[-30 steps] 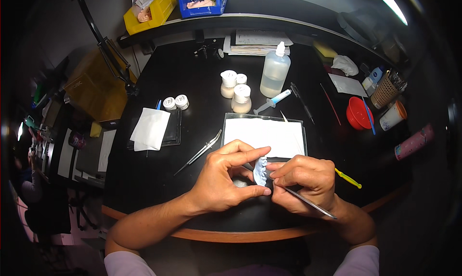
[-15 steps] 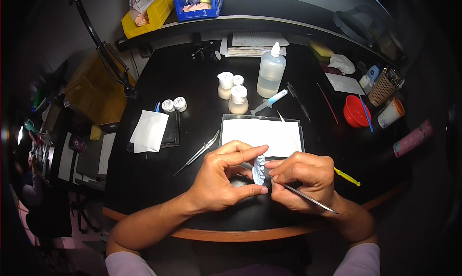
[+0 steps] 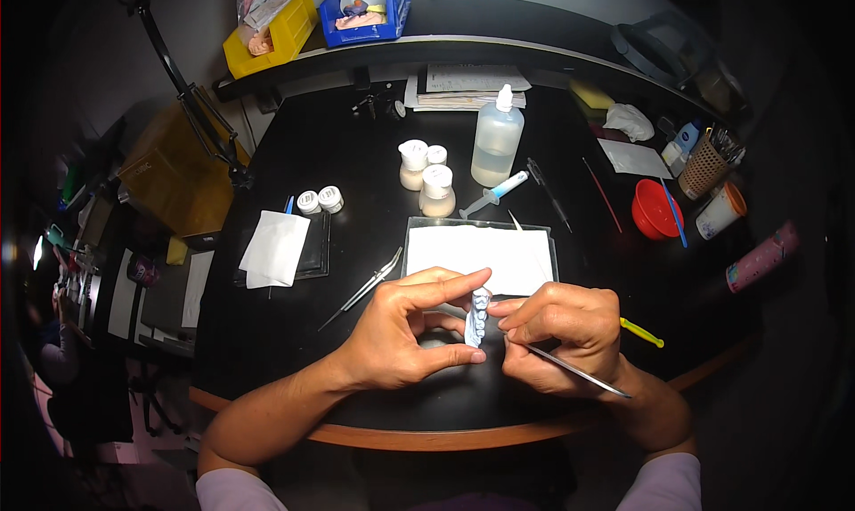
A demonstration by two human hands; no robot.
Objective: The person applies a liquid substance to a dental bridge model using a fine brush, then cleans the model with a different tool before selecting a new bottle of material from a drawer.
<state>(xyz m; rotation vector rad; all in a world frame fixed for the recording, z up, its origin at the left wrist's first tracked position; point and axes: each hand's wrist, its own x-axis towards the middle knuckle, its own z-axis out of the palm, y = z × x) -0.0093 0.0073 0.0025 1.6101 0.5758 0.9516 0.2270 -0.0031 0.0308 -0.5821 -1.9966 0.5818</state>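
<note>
A pale blue dental cast (image 3: 478, 322), a row of teeth, stands on edge between the forefinger and thumb of my left hand (image 3: 392, 333). The biting surfaces of its teeth face up and towards the right. My right hand (image 3: 565, 328) pinches a slim metal dental instrument (image 3: 583, 370) like a pen, its handle slanting down to the right. The fingertips of that hand are close beside the teeth; the instrument's working tip is hard to make out. Behind both hands lies a white sheet on a glass-edged tray (image 3: 554, 266).
Tweezers (image 3: 363, 288) lie to the left and a yellow-handled tool (image 3: 642, 333) to the right. Further back are lidded jars (image 3: 436, 193), a squeeze bottle (image 3: 497, 146) and a syringe (image 3: 492, 196). A red bowl (image 3: 655, 210) stands right. White paper (image 3: 276, 248) covers a dark box.
My left fingers have turned the cast, so more of the teeth's biting surfaces show. The right hand and instrument have shifted only slightly. The whole view has moved a little.
</note>
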